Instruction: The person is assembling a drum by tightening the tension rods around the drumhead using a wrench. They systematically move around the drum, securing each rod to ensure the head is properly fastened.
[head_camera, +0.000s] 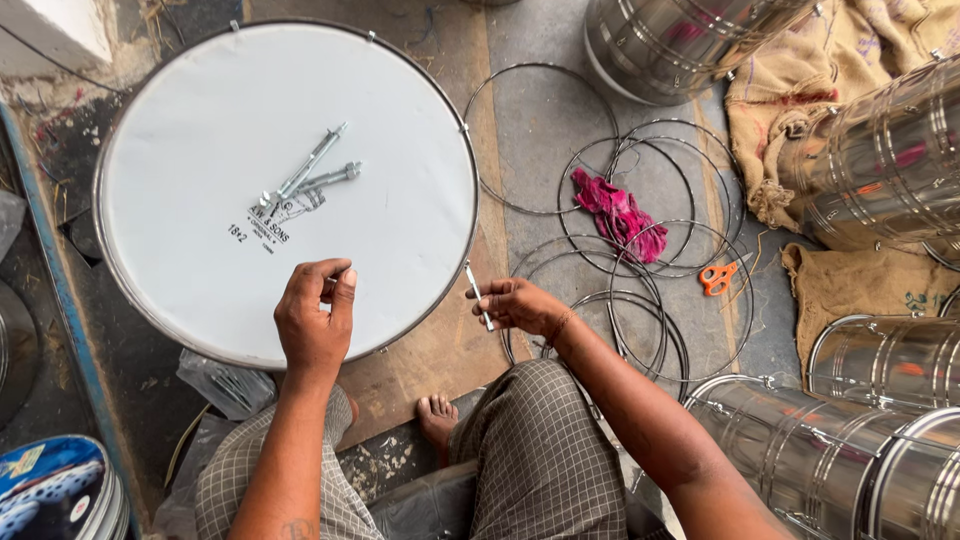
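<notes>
A large round drum with a white head (200, 120) lies flat in front of me. A few metal tension rods (315, 175) rest on the white skin near its middle. My left hand (315, 315) hovers over the near part of the drumhead, fingers pinched around a small metal piece. My right hand (515, 303) grips a metal rod (478, 295) at the drum's right rim.
Several thin wire hoops (640, 250) lie on the floor at right with a pink rag (618, 212) and orange scissors (718, 277). Shiny steel drum shells (880, 160) and burlap sacks (850, 285) crowd the right side. My bare foot (437, 417) sits below.
</notes>
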